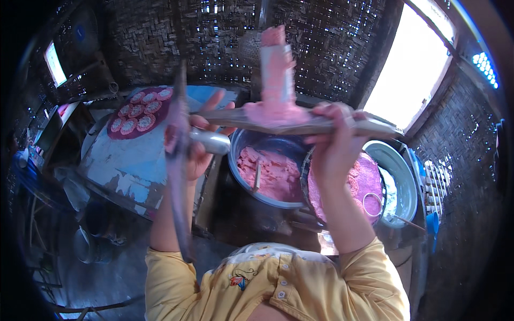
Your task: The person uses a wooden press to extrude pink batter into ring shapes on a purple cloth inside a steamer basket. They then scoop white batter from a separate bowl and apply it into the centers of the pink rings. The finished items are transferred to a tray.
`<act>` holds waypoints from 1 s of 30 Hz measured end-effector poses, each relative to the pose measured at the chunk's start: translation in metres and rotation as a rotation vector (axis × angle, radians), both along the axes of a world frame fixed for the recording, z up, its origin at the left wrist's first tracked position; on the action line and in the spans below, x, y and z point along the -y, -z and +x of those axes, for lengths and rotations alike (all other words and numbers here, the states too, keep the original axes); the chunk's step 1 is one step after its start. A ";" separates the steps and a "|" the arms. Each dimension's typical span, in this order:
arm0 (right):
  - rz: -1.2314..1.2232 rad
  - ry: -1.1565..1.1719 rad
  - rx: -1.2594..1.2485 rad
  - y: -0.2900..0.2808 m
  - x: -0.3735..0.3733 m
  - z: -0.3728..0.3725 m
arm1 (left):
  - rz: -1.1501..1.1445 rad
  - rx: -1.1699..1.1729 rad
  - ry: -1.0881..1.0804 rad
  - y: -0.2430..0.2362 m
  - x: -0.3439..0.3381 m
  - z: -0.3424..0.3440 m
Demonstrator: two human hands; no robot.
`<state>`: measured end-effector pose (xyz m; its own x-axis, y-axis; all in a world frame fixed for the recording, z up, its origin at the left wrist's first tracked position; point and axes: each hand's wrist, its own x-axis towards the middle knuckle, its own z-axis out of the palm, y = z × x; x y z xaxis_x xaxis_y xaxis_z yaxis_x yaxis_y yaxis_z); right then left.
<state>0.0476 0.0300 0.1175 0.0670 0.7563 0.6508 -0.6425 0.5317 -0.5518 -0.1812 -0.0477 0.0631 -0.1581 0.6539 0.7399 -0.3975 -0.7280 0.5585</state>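
Observation:
My right hand [334, 150] grips a long wooden board [375, 126] held crosswise. On it an upright cylinder [277, 75] is smeared with pink paste. My left hand [198, 160] is closed around a second, blurred wooden board [179, 203] held lengthwise, with a shiny metal cylinder [214, 142] sticking out sideways from it. Some left fingers reach up by the crosswise board. Below are a basin [249, 195] of pink paste [273, 182] with a stick in it and, right of it, a round tray [313, 195] of pink stuff with a thin ring [372, 205] on top.
A worn board [118, 179] at left carries a magenta mat [147, 131] with several round pink-and-white pieces. A pale basin [407, 182] with white stuff and a blue scoop [431, 224] are at right. A woven wall [160, 32] and bright window [401, 64] stand behind.

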 end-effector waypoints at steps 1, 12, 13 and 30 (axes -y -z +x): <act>-0.055 -0.241 0.002 0.015 0.000 -0.012 | 0.037 0.127 -0.015 0.003 -0.001 -0.008; 0.225 -0.003 2.346 0.190 -0.060 -0.070 | -0.103 0.375 -0.295 0.032 0.010 -0.065; 0.270 0.102 2.377 0.192 -0.068 -0.063 | -0.126 0.377 -0.301 0.031 0.013 -0.064; -0.619 -0.196 1.889 0.220 -0.082 -0.047 | 0.016 0.347 -0.410 0.023 0.021 -0.060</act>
<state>0.0007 0.1117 -0.1023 -0.3608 0.7755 -0.5181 0.8502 0.0450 -0.5246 -0.2410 -0.0687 0.0405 -0.6350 0.4763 0.6082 -0.2380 -0.8696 0.4326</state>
